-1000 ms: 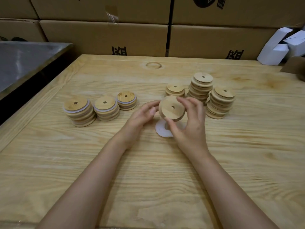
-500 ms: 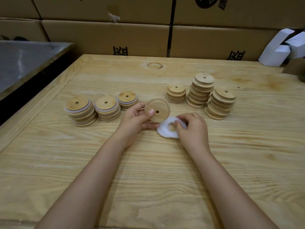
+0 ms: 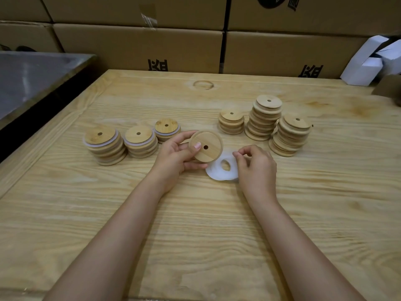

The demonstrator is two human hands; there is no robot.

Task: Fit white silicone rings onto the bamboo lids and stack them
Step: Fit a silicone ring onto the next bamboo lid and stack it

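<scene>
Left hand (image 3: 173, 157) gripped bamboo lid (image 3: 206, 146), tilted, above surface (image 3: 195, 224). Right hand (image 3: 256, 168) pinched edge of white ring (image 3: 217, 174) lying on surface just beside lid (possibly several stacked, blurred). Risk: pinch could lift two together, or floppy ring could slip, seat crooked on lid.

1. Pale wooden table top (image 3: 217, 235), grain running left to right, filling the near and middle ground.
2. Stacked brown cardboard cartons (image 3: 138, 46) with black print, lined along the far edge.
3. Grey metal surface (image 3: 32, 79) at far left, just beside the table.
4. Small white boxes (image 3: 366, 66) at far right.
5. Soft, even light.
</scene>
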